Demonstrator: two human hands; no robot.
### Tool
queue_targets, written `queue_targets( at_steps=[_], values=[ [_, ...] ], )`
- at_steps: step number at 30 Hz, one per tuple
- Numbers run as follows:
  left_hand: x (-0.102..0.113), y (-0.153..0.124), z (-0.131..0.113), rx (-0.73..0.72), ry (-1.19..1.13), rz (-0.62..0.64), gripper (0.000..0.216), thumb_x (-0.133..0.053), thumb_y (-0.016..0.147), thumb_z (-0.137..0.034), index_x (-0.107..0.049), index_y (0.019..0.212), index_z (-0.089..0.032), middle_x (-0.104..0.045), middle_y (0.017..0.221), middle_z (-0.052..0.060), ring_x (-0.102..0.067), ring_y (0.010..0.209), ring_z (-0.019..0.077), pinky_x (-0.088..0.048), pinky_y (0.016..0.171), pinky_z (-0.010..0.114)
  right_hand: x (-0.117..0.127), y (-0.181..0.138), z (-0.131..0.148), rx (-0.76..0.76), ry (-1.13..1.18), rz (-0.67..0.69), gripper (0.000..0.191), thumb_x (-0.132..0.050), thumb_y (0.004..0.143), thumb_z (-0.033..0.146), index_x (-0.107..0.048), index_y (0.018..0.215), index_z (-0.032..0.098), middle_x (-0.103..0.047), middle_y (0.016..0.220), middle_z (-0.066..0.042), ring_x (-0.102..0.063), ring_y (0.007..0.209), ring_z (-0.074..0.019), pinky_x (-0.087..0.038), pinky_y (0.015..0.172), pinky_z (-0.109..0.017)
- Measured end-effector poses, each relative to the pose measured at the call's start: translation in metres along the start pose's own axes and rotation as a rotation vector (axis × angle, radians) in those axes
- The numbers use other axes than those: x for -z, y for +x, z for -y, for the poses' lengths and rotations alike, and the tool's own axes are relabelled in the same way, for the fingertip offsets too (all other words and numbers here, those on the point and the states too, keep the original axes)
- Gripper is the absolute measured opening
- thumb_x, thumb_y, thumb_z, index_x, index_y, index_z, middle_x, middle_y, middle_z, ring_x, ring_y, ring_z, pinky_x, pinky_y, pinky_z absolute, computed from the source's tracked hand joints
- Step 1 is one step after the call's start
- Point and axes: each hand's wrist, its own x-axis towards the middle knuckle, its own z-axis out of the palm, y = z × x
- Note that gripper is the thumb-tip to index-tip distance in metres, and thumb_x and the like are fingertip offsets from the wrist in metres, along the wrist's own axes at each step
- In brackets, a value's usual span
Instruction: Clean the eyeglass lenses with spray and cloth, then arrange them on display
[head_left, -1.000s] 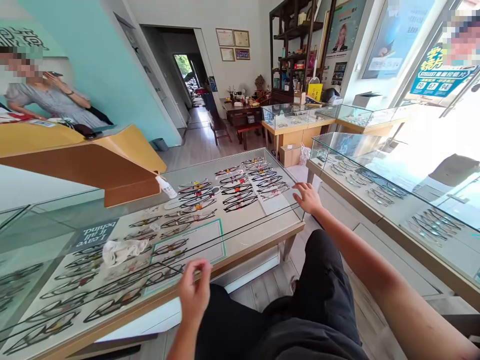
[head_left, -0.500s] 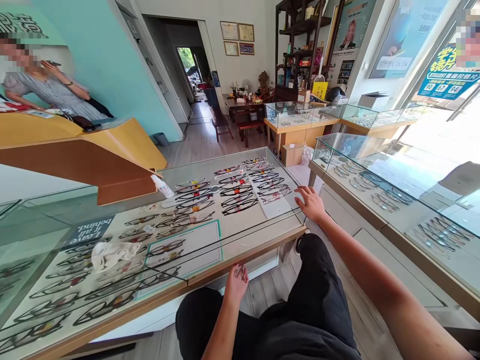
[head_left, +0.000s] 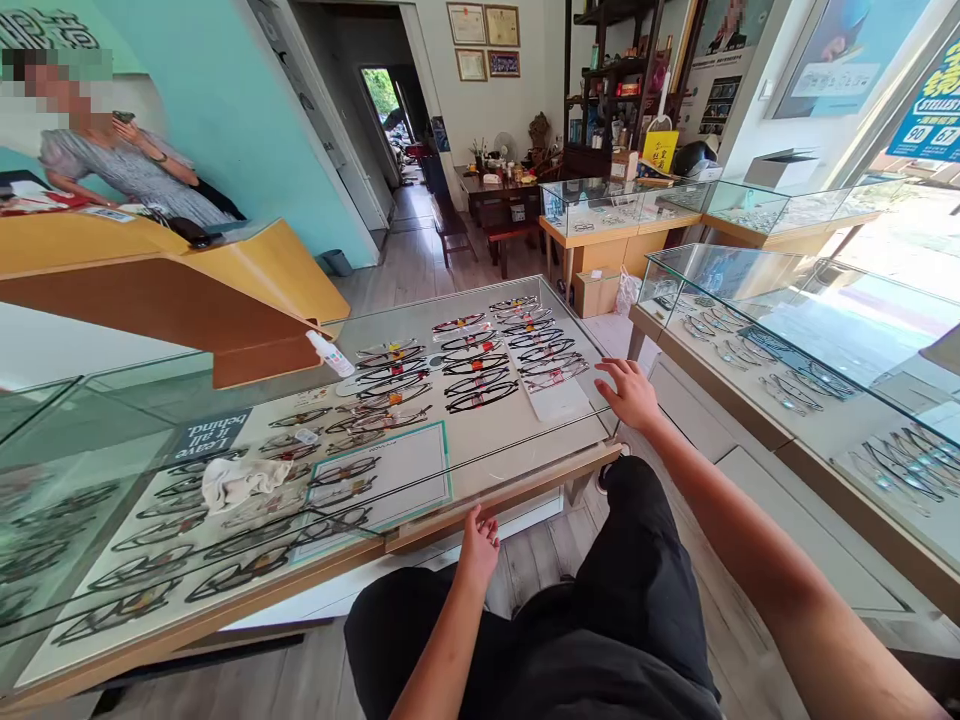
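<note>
My right hand (head_left: pixel 630 394) is at the right corner of the glass display case (head_left: pixel 517 452), fingers spread and empty. Whether its fingertips touch the glass I cannot tell. My left hand (head_left: pixel 480 546) hangs by the case's front edge, its fingers loosely bent and apart, with nothing in it. Rows of eyeglasses (head_left: pixel 480 390) lie under the glass, several on a white card (head_left: pixel 555 402) nearest my right hand. A crumpled pale cloth (head_left: pixel 240 484) and a white spray bottle (head_left: pixel 330 354) rest on the glass top. A green-bordered sheet (head_left: pixel 412 470) lies under the glass.
Another glass case (head_left: pixel 795 440) with eyeglasses runs along the right, across a narrow gap. A person (head_left: pixel 150 170) stands behind the yellow counter (head_left: pixel 277 280) at the left, one hand raised with a phone. Farther back are a dark wooden table (head_left: pixel 495 188) and a shelf (head_left: pixel 619 70).
The view has tilted down and shifted slightly left. The fingers of my right hand have lifted slightly at the case corner; my left hand stays by the front edge.
</note>
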Motion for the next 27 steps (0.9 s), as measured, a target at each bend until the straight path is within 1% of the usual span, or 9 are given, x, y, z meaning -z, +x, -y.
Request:
queue_targets(
  at_steps=[4,8,10,12,14,16,19,22,27],
  values=[
    [0.021,-0.034,0.021,0.056,0.113,0.016,0.033,-0.071,0.089,-0.052,-0.055,0.105,-0.028,-0.072,0.111,0.005,-0.072,0.093,0.0208,-0.045,0.072,0.029,0.01,0.012,-0.019,0.09,0.094,0.114,0.05,-0.046,0.111,0.053,-0.07,0.145,0.025,-0.068,0.154,-0.012,-0.055,0.146,-0.0342,-0.045,0.124,-0.05],
    [0.044,-0.116,0.013,0.19,0.373,0.172,0.035,-0.086,0.079,-0.04,-0.07,0.105,-0.023,-0.078,0.109,0.012,-0.073,0.089,0.0266,-0.049,0.076,0.034,0.022,0.029,-0.036,0.183,0.167,0.218,0.049,-0.043,0.111,0.054,-0.074,0.136,0.024,-0.071,0.146,-0.014,-0.063,0.135,-0.033,-0.044,0.121,-0.05],
    [0.042,-0.177,-0.019,0.072,0.76,0.71,0.035,-0.084,0.087,-0.043,-0.076,0.116,-0.026,-0.079,0.12,0.01,-0.073,0.107,0.0273,-0.052,0.095,0.038,0.022,0.036,-0.036,0.203,0.155,0.207,0.046,-0.045,0.11,0.053,-0.076,0.128,0.023,-0.073,0.136,-0.015,-0.065,0.126,-0.033,-0.045,0.118,-0.05],
    [0.028,-0.24,-0.065,-0.006,1.014,1.062,0.034,-0.077,0.095,-0.044,-0.077,0.127,-0.033,-0.079,0.129,0.007,-0.072,0.118,0.0294,-0.051,0.107,0.043,0.018,0.04,-0.032,0.203,0.117,0.164,0.043,-0.05,0.108,0.053,-0.076,0.124,0.023,-0.073,0.127,-0.015,-0.064,0.121,-0.0338,-0.045,0.115,-0.05],
    [0.006,-0.289,-0.111,-0.157,1.178,1.153,0.031,-0.077,0.095,-0.044,-0.08,0.126,-0.039,-0.08,0.127,0.004,-0.072,0.12,0.0314,-0.053,0.109,0.045,0.012,0.041,-0.026,0.185,0.076,0.114,0.042,-0.053,0.107,0.053,-0.077,0.121,0.022,-0.071,0.122,-0.015,-0.062,0.119,-0.0353,-0.046,0.113,-0.05],
    [-0.019,-0.316,-0.145,-0.345,1.2,1.076,0.026,-0.08,0.091,-0.04,-0.083,0.117,-0.04,-0.082,0.119,0.003,-0.074,0.113,0.0325,-0.056,0.106,0.046,0.007,0.039,-0.021,0.171,0.04,0.081,0.043,-0.052,0.107,0.054,-0.076,0.122,0.022,-0.069,0.121,-0.016,-0.06,0.119,-0.0369,-0.047,0.112,-0.051],
    [-0.063,-0.314,-0.17,-0.765,1.2,0.871,0.019,-0.082,0.088,-0.035,-0.084,0.106,-0.036,-0.082,0.111,0.006,-0.075,0.108,0.0338,-0.057,0.103,0.046,0.001,0.034,-0.019,0.177,0.005,0.062,0.046,-0.045,0.11,0.054,-0.074,0.128,0.023,-0.068,0.126,-0.017,-0.058,0.121,-0.0381,-0.047,0.111,-0.052],
    [-0.115,-0.279,-0.184,-1.161,1.315,0.744,0.013,-0.074,0.092,-0.036,-0.081,0.102,-0.032,-0.081,0.104,0.004,-0.074,0.096,0.0293,-0.057,0.096,0.044,-0.005,0.03,-0.021,0.193,-0.008,0.023,0.049,-0.042,0.111,0.054,-0.07,0.133,0.021,-0.066,0.132,-0.018,-0.056,0.124,-0.0388,-0.046,0.113,-0.055],
    [-0.207,-0.209,-0.215,-1.589,1.57,0.546,0.015,-0.066,0.097,-0.029,-0.076,0.108,-0.024,-0.08,0.119,0.007,-0.069,0.119,0.0303,-0.05,0.109,0.046,-0.011,0.03,-0.022,0.113,0.001,-0.043,0.053,-0.046,0.109,0.058,-0.064,0.137,0.017,-0.064,0.136,-0.02,-0.057,0.124,-0.0411,-0.049,0.11,-0.057]
  ],
)
